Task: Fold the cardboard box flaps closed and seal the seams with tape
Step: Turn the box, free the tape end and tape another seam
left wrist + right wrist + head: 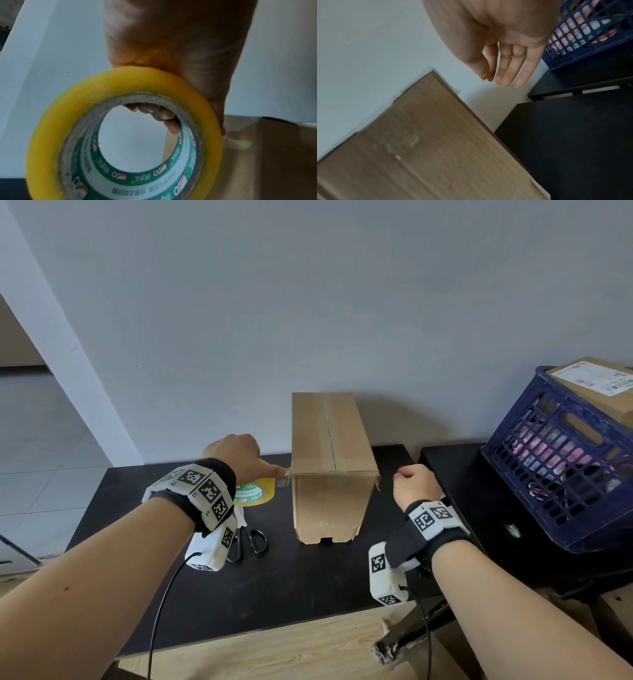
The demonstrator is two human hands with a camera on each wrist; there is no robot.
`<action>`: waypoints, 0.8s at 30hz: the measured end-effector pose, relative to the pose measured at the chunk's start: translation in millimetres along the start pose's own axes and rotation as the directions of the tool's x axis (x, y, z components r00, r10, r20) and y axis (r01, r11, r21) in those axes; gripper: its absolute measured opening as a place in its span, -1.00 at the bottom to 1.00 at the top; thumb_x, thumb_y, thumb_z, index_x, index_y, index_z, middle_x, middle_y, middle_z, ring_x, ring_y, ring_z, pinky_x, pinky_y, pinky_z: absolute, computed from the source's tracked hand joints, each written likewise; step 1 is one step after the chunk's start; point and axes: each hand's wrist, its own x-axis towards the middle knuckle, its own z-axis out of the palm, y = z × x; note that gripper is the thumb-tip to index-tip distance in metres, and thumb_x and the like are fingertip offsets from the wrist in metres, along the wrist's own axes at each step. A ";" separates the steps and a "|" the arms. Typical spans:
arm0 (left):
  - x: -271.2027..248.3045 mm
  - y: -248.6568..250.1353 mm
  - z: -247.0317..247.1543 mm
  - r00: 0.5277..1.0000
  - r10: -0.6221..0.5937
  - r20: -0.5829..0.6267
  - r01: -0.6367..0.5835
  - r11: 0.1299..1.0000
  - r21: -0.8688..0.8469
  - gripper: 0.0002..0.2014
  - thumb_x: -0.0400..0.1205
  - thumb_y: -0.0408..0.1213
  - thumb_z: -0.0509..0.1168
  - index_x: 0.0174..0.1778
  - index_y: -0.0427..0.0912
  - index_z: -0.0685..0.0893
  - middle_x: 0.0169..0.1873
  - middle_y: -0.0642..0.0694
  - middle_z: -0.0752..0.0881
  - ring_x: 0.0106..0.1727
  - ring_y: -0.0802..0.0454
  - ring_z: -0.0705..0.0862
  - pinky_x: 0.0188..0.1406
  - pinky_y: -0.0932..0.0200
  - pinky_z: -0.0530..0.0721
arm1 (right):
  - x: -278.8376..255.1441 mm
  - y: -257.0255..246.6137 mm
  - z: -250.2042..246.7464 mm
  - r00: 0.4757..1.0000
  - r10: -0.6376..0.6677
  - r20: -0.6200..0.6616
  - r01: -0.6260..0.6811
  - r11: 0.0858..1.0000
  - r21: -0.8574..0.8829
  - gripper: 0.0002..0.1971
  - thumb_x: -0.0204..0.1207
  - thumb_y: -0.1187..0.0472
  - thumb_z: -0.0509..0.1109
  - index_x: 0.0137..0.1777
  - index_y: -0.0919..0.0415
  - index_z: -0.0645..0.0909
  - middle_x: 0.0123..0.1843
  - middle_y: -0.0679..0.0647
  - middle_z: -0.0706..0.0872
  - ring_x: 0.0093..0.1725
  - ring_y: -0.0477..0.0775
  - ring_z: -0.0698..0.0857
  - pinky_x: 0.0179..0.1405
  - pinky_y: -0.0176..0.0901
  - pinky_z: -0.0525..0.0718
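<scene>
A tall brown cardboard box (329, 446) stands on the black table (274, 594). Its top flaps are folded shut, and a strip of tape runs along the middle seam. My left hand (253, 463) grips a yellow tape roll (257, 491) just left of the box, with its fingers (161, 115) hooked through the core. A short clear strip runs from the tape roll (68, 121) to the upper left edge of the box (265, 155). My right hand (411, 481) hovers right of the box, touching nothing. In the right wrist view, that hand's fingers (506, 70) hang straight and empty beside the box (428, 148).
Black-handled scissors (251, 541) lie on the table under my left wrist. A blue plastic crate (561, 460) with a labelled parcel (592, 385) on it sits on a second black table (455, 474) at the right. A grey wall stands close behind the box.
</scene>
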 end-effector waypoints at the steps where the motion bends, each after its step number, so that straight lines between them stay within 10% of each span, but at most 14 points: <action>1: 0.5 0.0 0.3 1.000 0.002 -0.002 -0.002 1.000 -0.009 -0.45 0.33 0.37 0.36 -0.44 -0.13 0.57 -0.44 -0.02 0.59 -0.30 -0.01 0.60 -0.45 0.24 0.35 | 0.7 -3.5 -3.7 0.999 -0.023 -0.035 0.023 1.000 0.011 -0.72 0.65 0.25 0.21 0.25 0.20 0.68 0.29 0.13 0.70 0.27 0.21 0.64 -0.02 -0.22 0.44; 6: 2.3 5.1 -1.0 1.000 0.016 -0.010 -0.016 1.000 -0.010 -0.45 0.34 0.36 0.35 -0.45 -0.14 0.58 -0.43 -0.02 0.59 -0.26 -0.04 0.61 -0.45 0.24 0.35 | 1.4 -32.1 -14.4 0.986 -0.164 -0.035 0.165 0.985 0.049 -0.78 0.59 0.11 0.26 -0.04 0.14 0.73 -0.06 0.09 0.81 -0.04 0.16 0.73 -0.06 -0.19 0.59; 10: 1.8 5.8 -0.6 1.000 0.022 -0.015 -0.022 1.000 0.003 -0.48 0.36 0.35 0.35 -0.42 -0.12 0.60 -0.43 -0.01 0.59 -0.24 -0.05 0.62 -0.42 0.24 0.37 | -10.4 -43.5 -10.6 0.973 -0.220 0.074 0.230 0.960 -0.162 -0.69 0.57 -0.06 0.32 0.18 0.10 0.62 0.07 0.02 0.73 0.10 0.14 0.68 -0.04 -0.18 0.50; 19: -0.3 17.6 1.1 0.999 0.051 -0.016 -0.052 0.998 -0.039 -0.48 0.41 0.34 0.29 -0.34 -0.13 0.64 -0.41 -0.01 0.59 -0.21 -0.06 0.63 -0.37 0.21 0.44 | -18.5 -56.3 -8.2 0.825 -0.543 0.153 0.547 0.702 -0.455 -0.70 0.55 0.40 0.28 0.22 0.12 0.63 0.20 0.10 0.55 0.25 0.15 0.50 -0.05 -0.10 0.52; 24: -3.8 16.3 4.6 0.999 0.038 -0.019 -0.038 0.999 -0.028 -0.51 0.45 0.31 0.27 -0.38 -0.11 0.59 -0.44 0.01 0.56 -0.21 -0.05 0.62 -0.37 0.22 0.42 | -39.6 -78.8 19.0 0.842 -0.458 0.285 0.539 0.706 -0.460 -0.51 0.62 -0.16 0.15 0.25 0.26 0.56 0.23 0.19 0.61 0.28 0.24 0.53 0.25 0.02 0.47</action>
